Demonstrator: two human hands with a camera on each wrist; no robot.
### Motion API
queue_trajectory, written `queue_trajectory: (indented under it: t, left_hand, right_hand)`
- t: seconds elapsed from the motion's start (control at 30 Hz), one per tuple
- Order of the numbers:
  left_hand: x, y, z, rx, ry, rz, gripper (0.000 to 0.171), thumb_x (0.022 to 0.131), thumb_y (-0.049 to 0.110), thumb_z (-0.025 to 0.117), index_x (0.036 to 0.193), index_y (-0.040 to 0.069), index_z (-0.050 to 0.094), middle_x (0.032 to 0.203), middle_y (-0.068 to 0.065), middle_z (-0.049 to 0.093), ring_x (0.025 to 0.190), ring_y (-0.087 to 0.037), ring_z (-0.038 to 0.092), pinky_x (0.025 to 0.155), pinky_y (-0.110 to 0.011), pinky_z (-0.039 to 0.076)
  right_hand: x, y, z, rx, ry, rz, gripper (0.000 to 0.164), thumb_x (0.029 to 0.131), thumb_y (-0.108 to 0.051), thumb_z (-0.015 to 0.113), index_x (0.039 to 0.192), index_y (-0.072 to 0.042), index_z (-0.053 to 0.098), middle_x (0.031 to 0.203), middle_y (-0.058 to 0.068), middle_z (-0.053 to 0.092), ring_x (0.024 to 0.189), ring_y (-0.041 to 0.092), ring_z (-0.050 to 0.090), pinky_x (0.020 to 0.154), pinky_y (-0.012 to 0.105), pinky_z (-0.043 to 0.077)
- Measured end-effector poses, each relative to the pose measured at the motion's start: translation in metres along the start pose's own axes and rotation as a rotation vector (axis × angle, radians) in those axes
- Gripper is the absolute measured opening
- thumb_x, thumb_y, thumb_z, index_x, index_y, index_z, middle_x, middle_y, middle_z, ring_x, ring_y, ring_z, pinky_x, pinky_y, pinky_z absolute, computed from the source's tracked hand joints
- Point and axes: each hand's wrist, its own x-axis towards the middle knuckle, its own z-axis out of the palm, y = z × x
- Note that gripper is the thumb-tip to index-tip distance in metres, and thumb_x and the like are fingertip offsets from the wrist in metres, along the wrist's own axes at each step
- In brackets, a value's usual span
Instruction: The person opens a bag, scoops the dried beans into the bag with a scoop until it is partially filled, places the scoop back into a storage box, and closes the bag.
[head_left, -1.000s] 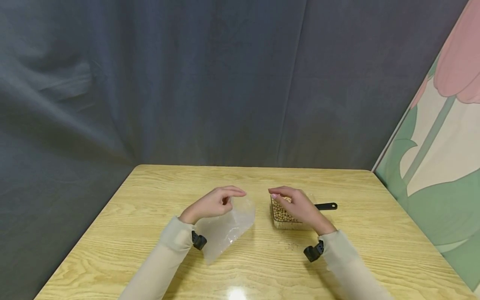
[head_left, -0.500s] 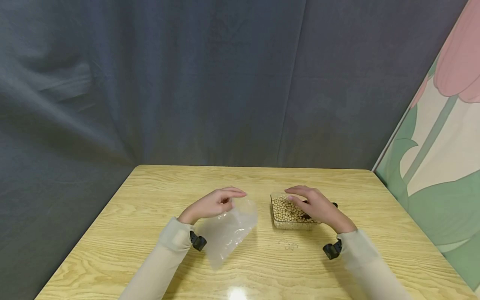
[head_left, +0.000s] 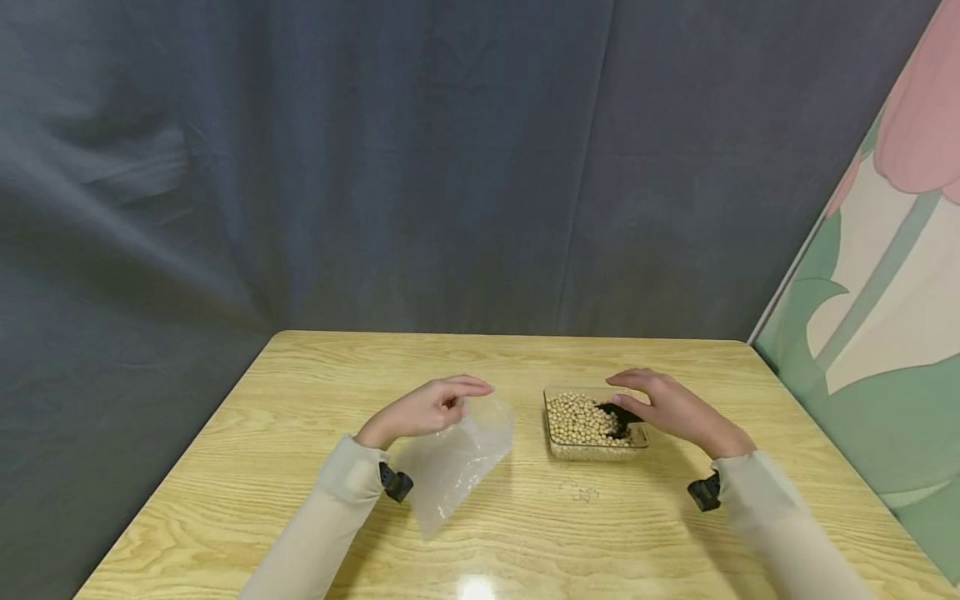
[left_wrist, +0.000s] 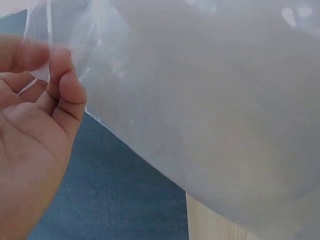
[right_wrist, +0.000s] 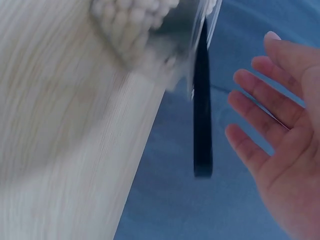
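Note:
My left hand pinches the top of a clear plastic bag between thumb and fingers, and the bag hangs down over the table. In the left wrist view the thin film spreads from the fingertips across most of the picture. A clear rectangular container of pale round dried beans stands right of centre. A black scoop lies in the beans, its black handle sticking out past the container's wall. Beside that handle my right hand hovers, fingers spread, apart from it and holding nothing.
The wooden table ends at a dark curtain behind it. On the right stands a panel with a painted flower. A small see-through mark or scrap lies before the container.
My right hand has moved to the right, from over the beans to beside the scoop's handle, uncovering the container. The left hand stays put; the bag has swung slightly.

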Motion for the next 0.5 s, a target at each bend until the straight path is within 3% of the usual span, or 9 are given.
queue_trajectory:
  t: [0.23,0.5]
  left_hand:
    - [0.0,0.0,0.001,-0.003,-0.008,-0.016,0.046,0.099,0.002,0.04,0.144,0.006,0.044,0.149,-0.014,0.039,0.052,-0.007,0.031,0.055,-0.022,0.033]
    - [0.002,0.0,0.001,0.027,-0.005,-0.001,0.045,0.099,0.003,0.041,0.144,0.006,0.045,0.149,-0.013,0.04,0.052,-0.007,0.032,0.055,-0.021,0.034]
  right_hand:
    - [-0.008,0.01,-0.008,-0.034,-0.041,-0.004,0.041,0.097,-0.025,0.056,0.131,-0.002,0.058,0.131,0.023,0.056,0.12,0.043,0.051,0.095,0.056,0.044]
    - [-0.013,0.016,-0.013,-0.011,-0.1,-0.029,0.046,0.094,-0.032,0.059,0.128,0.0,0.06,0.12,0.017,0.062,0.105,0.034,0.061,0.084,0.046,0.051]
